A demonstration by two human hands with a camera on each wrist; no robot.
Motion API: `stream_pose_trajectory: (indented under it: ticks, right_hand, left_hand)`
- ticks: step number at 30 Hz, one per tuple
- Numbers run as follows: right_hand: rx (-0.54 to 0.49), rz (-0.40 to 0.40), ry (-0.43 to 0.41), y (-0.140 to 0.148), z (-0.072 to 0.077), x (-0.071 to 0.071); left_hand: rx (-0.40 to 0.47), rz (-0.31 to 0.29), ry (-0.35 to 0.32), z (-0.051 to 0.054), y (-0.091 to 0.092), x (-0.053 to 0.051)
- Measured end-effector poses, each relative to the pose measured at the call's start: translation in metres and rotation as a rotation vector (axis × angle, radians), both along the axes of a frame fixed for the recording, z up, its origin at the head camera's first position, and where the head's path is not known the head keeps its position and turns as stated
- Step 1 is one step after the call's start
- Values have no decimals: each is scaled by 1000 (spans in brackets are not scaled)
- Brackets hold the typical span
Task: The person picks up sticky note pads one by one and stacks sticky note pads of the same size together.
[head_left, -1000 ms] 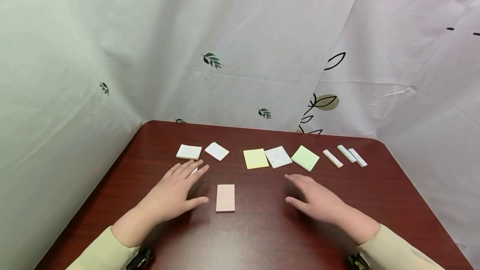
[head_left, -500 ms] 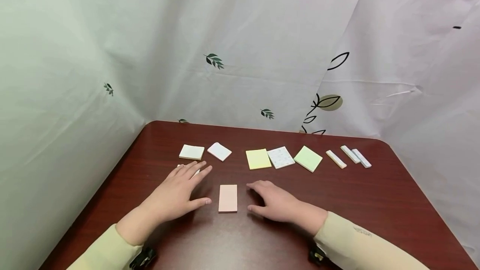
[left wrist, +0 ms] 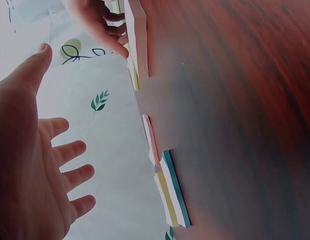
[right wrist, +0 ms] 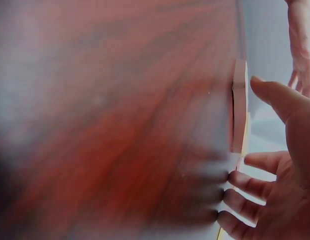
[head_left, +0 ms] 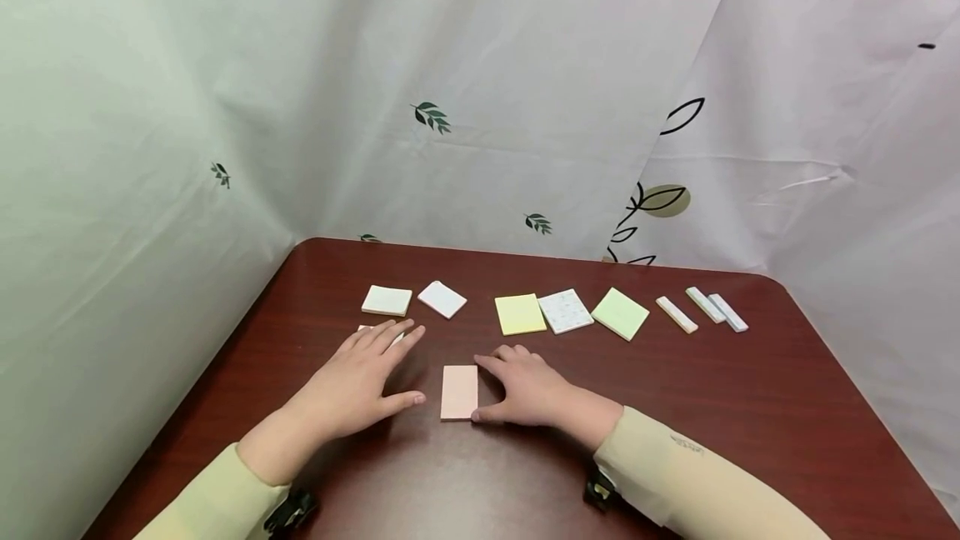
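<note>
A pale pink sticky-note pad (head_left: pixel 459 393) lies near the middle of the dark red table. At its right edge is my right hand (head_left: pixel 532 390), thumb tip at the near right corner and index finger by the far right corner. In the right wrist view, these spread fingers span the pad; firm contact cannot be told. My left hand (head_left: pixel 352 382) hovers to the left with fingers spread and nothing held. Partly hidden beneath its fingertips is a white pad (head_left: pixel 363 327). From the left wrist, a pad with a teal edge (left wrist: pixel 176 190) shows beyond the fingers.
Along the far side lie two white pads, one of them a cream-edged pad (head_left: pixel 387 300), then a yellow pad (head_left: pixel 521 314), a patterned white pad (head_left: pixel 566 311) and a green pad (head_left: pixel 620 313). Narrow strip pads (head_left: pixel 677 315) sit farther right. A printed curtain (head_left: pixel 480 107) hangs behind the table.
My right hand has moved left across the table to the pink pad's right edge. The left hand stays in nearly the same place, and the pads keep their positions.
</note>
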State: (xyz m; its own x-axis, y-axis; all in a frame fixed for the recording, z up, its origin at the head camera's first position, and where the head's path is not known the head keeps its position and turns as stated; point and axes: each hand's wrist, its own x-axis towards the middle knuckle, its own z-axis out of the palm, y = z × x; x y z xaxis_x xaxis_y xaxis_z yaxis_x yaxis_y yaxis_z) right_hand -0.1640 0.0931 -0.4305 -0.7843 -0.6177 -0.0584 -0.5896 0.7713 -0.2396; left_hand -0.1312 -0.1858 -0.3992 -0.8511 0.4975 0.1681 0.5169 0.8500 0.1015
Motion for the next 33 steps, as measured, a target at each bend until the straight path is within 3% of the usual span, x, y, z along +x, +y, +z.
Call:
stream_pose_trajectory:
  ticks: [12,24,33]
  right_hand:
    - [50,-16,-9,-7,6,0]
    - [91,-26,16,-9,1,1]
    - [100,-14,28,-9,3,2]
  left_hand:
    - [2,26,0,-3,-4,-1]
    - [10,25,4,-3,-6,-3]
    - [16,30,-18,-6,-13,-10]
